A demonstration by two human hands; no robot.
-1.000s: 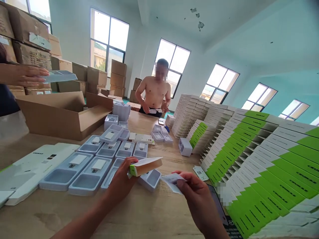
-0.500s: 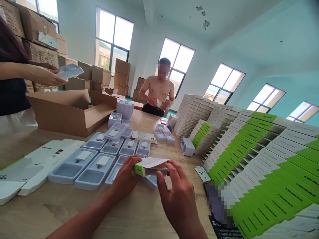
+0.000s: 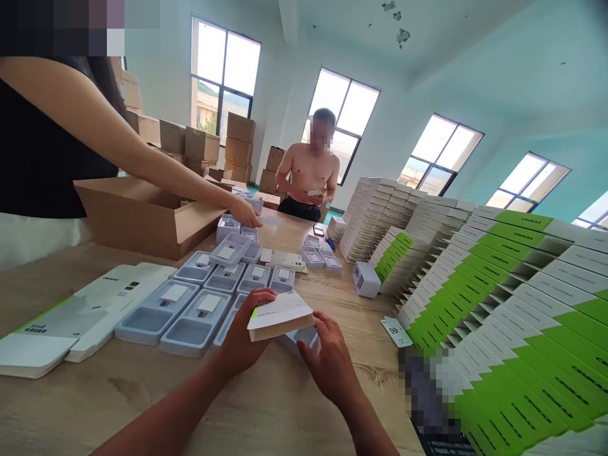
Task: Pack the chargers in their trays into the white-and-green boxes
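Observation:
A small white and green carton (image 3: pixel 281 315) is in my left hand (image 3: pixel 243 339), which grips its left end. The carton is tilted, with its plain white side edge towards me. My right hand (image 3: pixel 331 358) is at the carton's right end, thumb and fingers apart; the fingertips are close to its corner, and I cannot tell whether they touch. Beneath and behind the carton lies a grey plastic tray (image 3: pixel 300 339), partly hidden. Left of my left hand stand several grey trays (image 3: pixel 187 332) with white adapters (image 3: pixel 208 303) in them.
Flattened cartons (image 3: pixel 102 310) lie at left, before an open cardboard box (image 3: pixel 128 218). Stacked white and green cartons (image 3: pixel 503 304) line the right side. A co-worker's arm (image 3: pixel 180 180) reaches over the table (image 3: pixel 285 405) from the left; another person (image 3: pixel 311 171) stands at the far end.
The carton has turned in my left hand: its open side faced me before, its white edge now. The left co-worker's hand has reached down to the trays from above the cardboard box.

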